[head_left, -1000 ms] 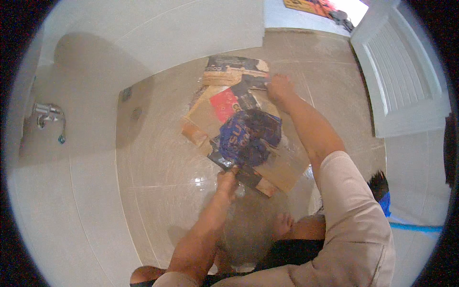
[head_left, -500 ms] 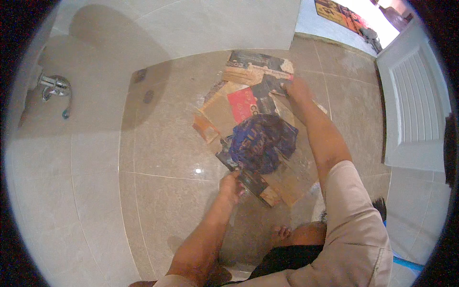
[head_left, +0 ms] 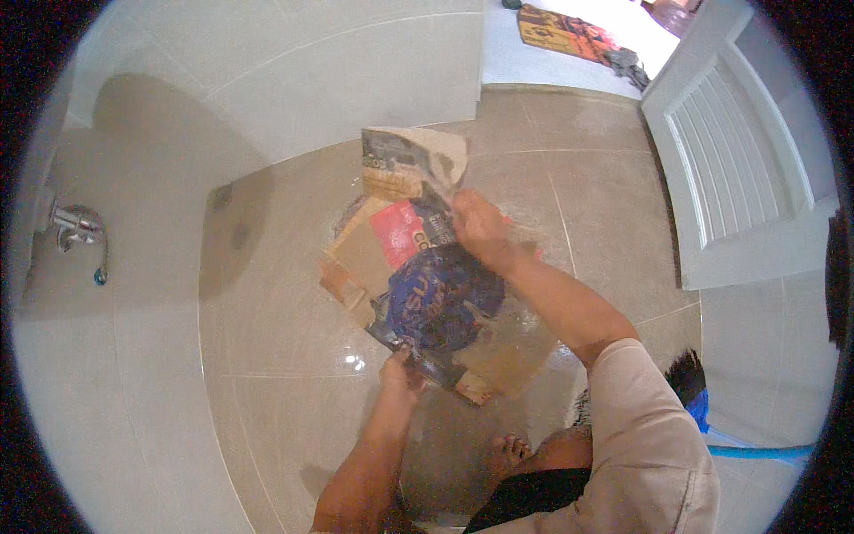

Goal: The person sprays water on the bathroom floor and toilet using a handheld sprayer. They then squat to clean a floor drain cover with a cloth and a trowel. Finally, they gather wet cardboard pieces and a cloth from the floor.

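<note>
A worn, flattened sheet of brown cardboard (head_left: 356,233) with dark and red printed patches lies on the tiled floor. On its middle rests a crumpled dark-blue piece (head_left: 436,289), cloth or plastic, I cannot tell which. My right hand (head_left: 480,224) is closed on the cardboard's far right edge, and the far flap (head_left: 396,165) beside it bends up off the floor. At the near left edge, my left hand (head_left: 402,372) grips a dark strip of the cardboard, fingers partly hidden beneath it.
A metal tap (head_left: 80,227) juts from the left wall. At the right stands a white louvred door (head_left: 747,160), open, with a patterned mat (head_left: 565,37) beyond the doorway. Black bristles (head_left: 685,378) and a blue pole (head_left: 765,452) lie near my right elbow. My bare foot (head_left: 511,449) is close by.
My right hand has drawn inward, bending the far flap of cardboard upward. My left hand keeps its grip on the near edge. The whole view has shifted a little.
</note>
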Demonstrator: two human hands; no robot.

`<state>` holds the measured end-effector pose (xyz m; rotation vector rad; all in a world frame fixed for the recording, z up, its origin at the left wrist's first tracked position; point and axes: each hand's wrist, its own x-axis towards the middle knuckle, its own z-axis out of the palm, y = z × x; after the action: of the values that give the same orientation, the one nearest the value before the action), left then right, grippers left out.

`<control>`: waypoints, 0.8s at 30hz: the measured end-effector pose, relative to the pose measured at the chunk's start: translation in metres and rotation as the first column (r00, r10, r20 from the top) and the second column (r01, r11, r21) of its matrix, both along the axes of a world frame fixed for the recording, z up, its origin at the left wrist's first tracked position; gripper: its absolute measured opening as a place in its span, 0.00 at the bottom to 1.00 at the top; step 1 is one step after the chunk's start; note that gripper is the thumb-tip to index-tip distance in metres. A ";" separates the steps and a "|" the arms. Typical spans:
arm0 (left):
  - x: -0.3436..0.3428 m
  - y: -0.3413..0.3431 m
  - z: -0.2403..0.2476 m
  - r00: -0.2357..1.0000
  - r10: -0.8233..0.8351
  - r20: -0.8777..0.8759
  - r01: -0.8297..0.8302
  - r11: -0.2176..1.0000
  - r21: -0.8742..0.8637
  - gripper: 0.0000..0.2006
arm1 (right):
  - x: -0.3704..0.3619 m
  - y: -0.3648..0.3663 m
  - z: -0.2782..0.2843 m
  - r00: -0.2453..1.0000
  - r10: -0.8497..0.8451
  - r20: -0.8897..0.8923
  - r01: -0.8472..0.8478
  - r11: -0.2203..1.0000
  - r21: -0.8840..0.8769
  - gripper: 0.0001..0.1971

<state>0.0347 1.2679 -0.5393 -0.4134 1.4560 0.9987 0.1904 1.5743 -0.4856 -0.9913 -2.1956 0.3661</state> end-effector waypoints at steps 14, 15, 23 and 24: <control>0.008 0.022 0.048 0.987 0.111 0.119 -0.128 0.980 0.152 0.27 | -0.010 -0.004 -0.040 0.927 -0.375 0.016 0.340 0.821 -0.458 0.23; 0.008 0.022 0.052 0.989 0.106 0.103 -0.124 0.974 0.187 0.27 | -0.010 0.007 -0.034 0.933 -0.348 0.092 0.345 0.795 -0.499 0.23; 0.004 0.019 0.011 0.990 0.116 0.077 -0.128 0.977 0.168 0.29 | 0.006 0.037 -0.025 0.971 -0.197 0.137 0.212 0.434 -0.876 0.10; 0.009 0.019 0.010 0.991 0.108 0.081 -0.119 0.980 0.158 0.29 | 0.017 0.036 -0.029 0.980 -0.165 0.107 0.175 0.480 -0.859 0.10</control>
<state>0.0438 1.2870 -0.5294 -0.4128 1.2870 1.1736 0.2071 1.6102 -0.5146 -1.7143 -1.8186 1.4887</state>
